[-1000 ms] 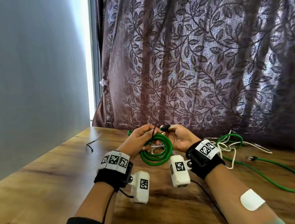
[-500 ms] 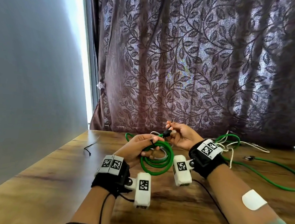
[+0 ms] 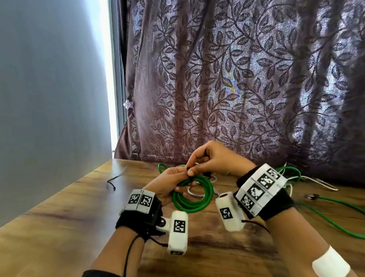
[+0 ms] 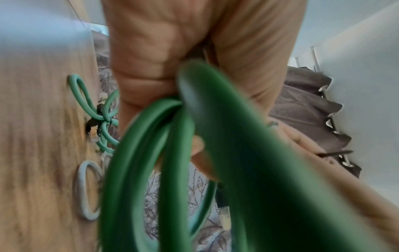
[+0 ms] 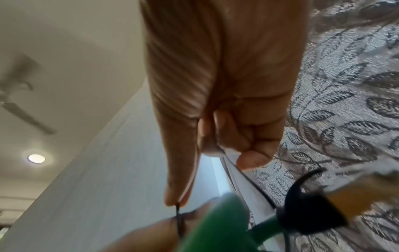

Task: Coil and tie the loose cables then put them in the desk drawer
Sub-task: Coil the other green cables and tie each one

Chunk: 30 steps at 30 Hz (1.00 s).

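Two fingertips (image 5: 172, 201) of the right hand (image 3: 216, 160), thumb and forefinger pressed together, are pinched on a thin black cable tie (image 5: 178, 220); the other fingers of that hand are curled into the palm. The tie is drawn up from the top of a coiled green round cable (image 3: 192, 198), just where the left hand (image 3: 169, 183) is closed around the coil's loops, the thumb laid over them. The coil is held above the brown wood-grain desk top (image 3: 69, 227), tilted, between the two wrists. A black plug (image 5: 308, 213) on the green cable is seen close to the right hand in the right wrist view.

Behind the hands, another green cable bundle (image 4: 95, 109), tied at its middle, is laid on the desk, with a pale white cable loop (image 4: 87, 189) just beside it. A loose green cable (image 3: 331, 216) and thin white cable (image 3: 321, 184) are spread to the right. One spare black cable tie (image 3: 115, 180) is left well apart on the left, near the grey wall (image 3: 43, 90). A purple leaf-patterned curtain (image 3: 242, 78) is hung behind the desk.
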Each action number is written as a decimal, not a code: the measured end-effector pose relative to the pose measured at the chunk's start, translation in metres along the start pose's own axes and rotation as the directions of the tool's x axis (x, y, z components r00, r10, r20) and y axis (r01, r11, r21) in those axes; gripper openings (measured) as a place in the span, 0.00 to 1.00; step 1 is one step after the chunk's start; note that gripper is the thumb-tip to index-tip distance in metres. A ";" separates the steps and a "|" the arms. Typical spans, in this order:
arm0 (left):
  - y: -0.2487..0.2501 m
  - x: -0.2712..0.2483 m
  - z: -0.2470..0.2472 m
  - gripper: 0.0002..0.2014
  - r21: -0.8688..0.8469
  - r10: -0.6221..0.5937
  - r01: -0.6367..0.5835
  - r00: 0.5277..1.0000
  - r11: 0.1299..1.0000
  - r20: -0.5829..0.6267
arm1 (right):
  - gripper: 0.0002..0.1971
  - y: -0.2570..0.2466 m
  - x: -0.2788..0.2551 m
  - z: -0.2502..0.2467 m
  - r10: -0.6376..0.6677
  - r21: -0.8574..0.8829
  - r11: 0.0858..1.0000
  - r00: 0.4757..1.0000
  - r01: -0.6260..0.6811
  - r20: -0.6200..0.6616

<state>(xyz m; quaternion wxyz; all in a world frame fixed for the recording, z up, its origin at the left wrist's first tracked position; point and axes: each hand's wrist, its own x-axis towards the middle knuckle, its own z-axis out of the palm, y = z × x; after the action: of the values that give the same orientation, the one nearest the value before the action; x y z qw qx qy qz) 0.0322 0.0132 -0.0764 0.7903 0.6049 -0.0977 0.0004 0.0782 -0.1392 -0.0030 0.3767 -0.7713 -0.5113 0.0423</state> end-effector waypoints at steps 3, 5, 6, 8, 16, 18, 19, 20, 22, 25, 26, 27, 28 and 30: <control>0.001 -0.001 0.004 0.08 0.027 0.027 -0.027 1.000 0.999 -0.009 | 0.06 0.004 0.002 0.002 0.007 -0.028 1.000 1.000 -0.008 -0.030; 0.002 -0.002 0.003 0.06 0.040 0.022 -0.023 0.999 0.999 0.030 | 0.03 0.010 0.001 -0.002 0.069 0.044 0.997 0.997 -0.067 -0.045; 0.004 -0.003 0.003 0.07 0.054 0.009 -0.011 0.999 0.999 0.034 | 0.02 0.014 0.000 -0.003 0.103 0.092 0.991 0.993 -0.098 -0.051; 0.007 -0.005 0.002 0.08 0.083 -0.021 0.019 0.999 0.996 0.025 | 0.03 0.022 -0.001 -0.006 0.158 0.146 0.978 0.986 -0.148 -0.060; 0.004 -0.004 0.001 0.04 0.312 0.003 -0.001 1.000 0.950 -0.004 | 0.02 0.032 0.002 -0.001 0.201 0.161 0.969 0.978 -0.189 -0.059; 0.004 -0.003 0.000 0.04 0.370 0.050 -0.045 0.999 0.928 -0.002 | 0.02 0.034 0.002 0.001 0.194 0.225 0.958 0.979 -0.176 -0.061; 0.005 -0.003 0.000 0.04 0.392 0.067 -0.063 0.998 0.918 0.004 | 0.03 0.036 0.002 0.001 0.192 0.280 0.945 0.979 -0.167 -0.063; 0.006 -0.004 0.001 0.04 0.401 0.079 -0.079 0.997 0.913 0.015 | 0.03 0.037 0.002 0.003 0.196 0.350 0.923 0.978 -0.161 -0.067; 0.007 -0.005 0.002 0.05 0.353 0.099 -0.101 0.995 0.930 0.025 | 0.03 0.036 0.001 0.006 0.220 0.499 0.852 0.973 -0.159 -0.064; 0.010 -0.007 0.000 0.04 0.187 0.094 -0.100 0.995 0.977 0.039 | 0.04 0.031 0.001 0.008 0.193 0.639 0.759 0.980 -0.121 -0.044; 0.011 -0.008 -0.002 0.03 0.134 0.094 -0.101 0.994 0.986 0.056 | 0.06 0.029 0.000 0.006 0.164 0.689 0.719 0.986 -0.094 -0.036; 0.012 -0.008 -0.004 0.04 0.088 0.101 -0.108 0.992 0.990 0.075 | 0.09 0.029 -0.002 0.003 0.124 0.755 0.653 0.992 -0.063 -0.025; 0.012 -0.008 -0.005 0.05 0.049 0.112 -0.117 0.990 0.992 0.090 | 0.14 0.031 -0.004 -0.002 0.069 0.827 0.561 0.998 -0.030 -0.011; 0.010 -0.008 -0.005 0.09 -0.011 0.131 -0.130 0.986 0.991 0.106 | 0.23 0.033 -0.011 -0.013 -0.040 0.909 0.417 0.999 -0.009 0.029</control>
<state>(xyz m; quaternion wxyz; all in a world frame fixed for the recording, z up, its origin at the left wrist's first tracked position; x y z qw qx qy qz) 0.0238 0.0213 -0.0687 0.7834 0.5949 -0.1790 0.0197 0.1037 -0.1611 -0.0180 0.7220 -0.4399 -0.4232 0.3258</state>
